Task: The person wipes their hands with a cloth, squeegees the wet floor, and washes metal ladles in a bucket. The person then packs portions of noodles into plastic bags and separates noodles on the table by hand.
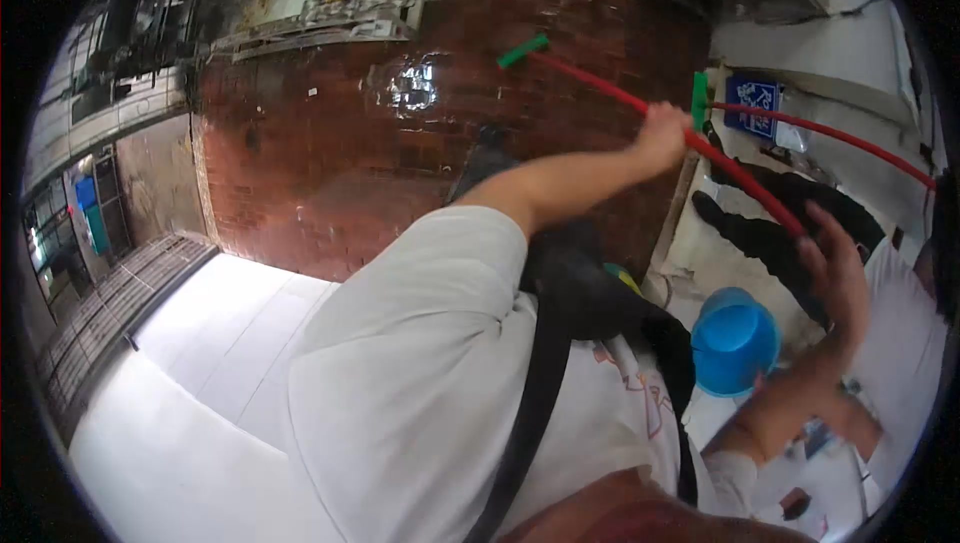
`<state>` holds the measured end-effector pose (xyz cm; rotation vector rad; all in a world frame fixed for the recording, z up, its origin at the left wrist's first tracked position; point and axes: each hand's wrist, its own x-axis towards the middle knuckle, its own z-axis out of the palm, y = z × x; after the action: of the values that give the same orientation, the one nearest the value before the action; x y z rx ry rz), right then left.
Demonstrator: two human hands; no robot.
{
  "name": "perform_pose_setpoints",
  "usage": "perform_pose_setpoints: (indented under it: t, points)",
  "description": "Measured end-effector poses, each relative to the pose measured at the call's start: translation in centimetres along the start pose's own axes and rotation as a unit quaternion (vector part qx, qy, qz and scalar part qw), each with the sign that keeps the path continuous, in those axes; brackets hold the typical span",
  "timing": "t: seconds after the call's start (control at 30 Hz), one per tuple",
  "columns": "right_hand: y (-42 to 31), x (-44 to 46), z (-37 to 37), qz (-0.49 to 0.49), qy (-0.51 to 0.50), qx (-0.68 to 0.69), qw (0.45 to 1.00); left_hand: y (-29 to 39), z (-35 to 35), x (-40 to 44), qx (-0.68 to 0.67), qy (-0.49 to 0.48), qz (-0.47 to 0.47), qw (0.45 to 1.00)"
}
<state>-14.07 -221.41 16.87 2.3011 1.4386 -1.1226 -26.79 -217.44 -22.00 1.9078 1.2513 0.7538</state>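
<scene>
A floor brush with a long red handle [600,83] and a narrow green head [524,51] slants across the view, its head over the wet red-brown brick floor [300,153]. My left hand [665,138] is closed round the handle partway along. Near the handle's upper end, my right hand [832,258] has its fingers curled about it. My arms cross in front of my white shirt, which has a black strap over it.
At the right a co-worker in dark trousers [770,228] and a white top stands close by. Another red-handled brush with a green head [700,101] extends there, beside a blue sign [752,106]. A blue bucket [735,343] is below. Metal equipment [320,8] lines the far side; white surfaces [230,333] lie at left.
</scene>
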Motion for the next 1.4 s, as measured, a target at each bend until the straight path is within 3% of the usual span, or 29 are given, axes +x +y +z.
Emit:
perform_pose_setpoints:
  t: [0.13, 0.23, 0.3, 0.33, 0.37, 0.43, 0.47, 0.5, 0.53, 0.57, 0.6, 0.67, 0.7, 0.73, 0.77, 0.87, 0.93, 0.97, 1.0, 1.03, 1.07, 1.1, 1.13, 1.2, 1.23, 1.3, 1.33, 1.37, 1.4]
  points:
    - [6.6, -0.4, 1.8, -0.068, -0.032, -0.053, 0.996, 1.2, -4.5, -6.0, -0.086, -0.230, -0.014, 0.969]
    - [-1.0, 0.6, 6.9, -0.060, -0.054, -0.038, 0.996, -5.7, -8.2, -8.7, 0.008, -0.252, -0.021, 0.967]
    - [-8.3, 2.4, 12.3, -0.075, -0.082, -0.022, 0.994, -11.3, -15.3, -11.6, 0.008, -0.169, -0.049, 0.984]
    - [-10.6, 3.9, 16.2, -0.098, -0.095, -0.013, 0.991, -14.9, -18.7, -13.0, 0.089, -0.162, -0.070, 0.980]
    - [-12.1, 5.9, 21.1, -0.164, -0.096, -0.015, 0.982, -19.9, -21.7, -15.3, 0.127, -0.128, -0.067, 0.981]
    - [-21.2, 7.5, 32.6, -0.169, -0.139, 0.027, 0.975, -32.5, -28.4, -21.3, 0.158, -0.044, -0.048, 0.985]
    - [-26.1, 6.8, 38.0, -0.222, -0.151, 0.062, 0.961, -35.1, -34.8, -23.6, 0.245, -0.103, -0.128, 0.956]
    - [-29.9, 7.0, 44.3, -0.252, -0.150, 0.061, 0.954, -39.9, -39.2, -25.9, 0.302, -0.097, -0.160, 0.935]
    - [-33.3, 7.7, 49.1, -0.223, -0.208, -0.017, 0.952, -44.3, -42.5, -28.5, 0.361, -0.068, -0.180, 0.913]
    - [-36.1, 6.6, 49.7, -0.295, -0.129, -0.096, 0.942, -46.5, -45.4, -29.3, 0.384, -0.044, -0.176, 0.906]
    - [-37.4, 5.9, 47.5, -0.300, -0.119, -0.067, 0.944, -46.9, -47.0, -29.0, 0.382, -0.040, -0.160, 0.909]
    - [-36.5, 3.9, 39.3, -0.290, -0.110, -0.012, 0.951, -40.3, -46.8, -25.5, 0.302, -0.152, -0.177, 0.924]
    - [-34.4, 3.0, 35.4, -0.324, -0.086, -0.030, 0.942, -34.8, -46.1, -23.8, 0.174, -0.176, -0.138, 0.959]
    - [-34.5, -0.1, 30.2, -0.206, -0.125, -0.065, 0.968, -30.8, -44.3, -22.0, 0.176, -0.129, -0.092, 0.972]
    - [-31.6, -2.0, 26.7, -0.240, -0.105, -0.074, 0.962, -26.8, -42.3, -20.9, 0.133, -0.125, -0.078, 0.980]
    - [-31.6, -7.6, 20.1, -0.122, -0.080, -0.115, 0.983, -20.6, -37.0, -17.6, 0.061, -0.131, -0.053, 0.988]
    - [-32.6, -6.2, 22.7, -0.126, -0.081, -0.081, 0.985, -21.9, -37.2, -17.4, 0.102, -0.156, -0.074, 0.980]
    - [-32.5, -4.4, 24.7, -0.129, -0.079, -0.063, 0.986, -24.9, -38.1, -18.0, 0.089, -0.099, -0.058, 0.989]
    - [-31.1, -0.6, 28.5, -0.143, -0.086, 0.036, 0.985, -29.5, -39.5, -18.9, 0.080, -0.040, -0.040, 0.995]
    - [-34.4, 1.6, 32.7, -0.171, -0.116, 0.030, 0.978, -34.3, -41.3, -20.5, 0.168, -0.034, -0.074, 0.982]
    - [-37.6, 4.0, 37.6, -0.234, -0.121, -0.003, 0.965, -40.1, -43.6, -23.1, 0.166, 0.042, -0.045, 0.984]
    - [-42.8, 5.2, 42.2, -0.267, -0.117, 0.016, 0.956, -48.7, -45.0, -25.6, 0.214, 0.073, -0.089, 0.970]
    - [-46.8, 7.5, 47.3, -0.338, -0.098, 0.037, 0.935, -52.6, -49.4, -26.9, 0.290, 0.092, -0.143, 0.942]
    - [-54.6, 11.4, 54.7, -0.395, -0.122, -0.013, 0.911, -55.1, -57.9, -28.7, 0.497, 0.163, -0.199, 0.828]
    - [-55.6, 12.3, 54.4, -0.408, -0.127, -0.028, 0.904, -55.6, -60.2, -28.9, 0.540, 0.186, -0.196, 0.797]
    - [-58.1, 11.6, 52.1, -0.430, -0.134, -0.049, 0.892, -54.6, -62.5, -28.0, 0.501, 0.084, -0.189, 0.841]
    - [-56.2, 9.9, 49.1, -0.404, -0.134, -0.026, 0.904, -53.0, -61.8, -27.2, 0.449, -0.014, -0.208, 0.869]
    - [-52.4, 9.5, 47.4, -0.444, -0.079, 0.004, 0.893, -51.7, -61.0, -25.4, 0.393, -0.105, -0.220, 0.887]
    - [-48.2, 8.6, 44.3, -0.457, -0.099, -0.016, 0.884, -50.3, -56.4, -25.4, 0.327, -0.040, -0.176, 0.928]
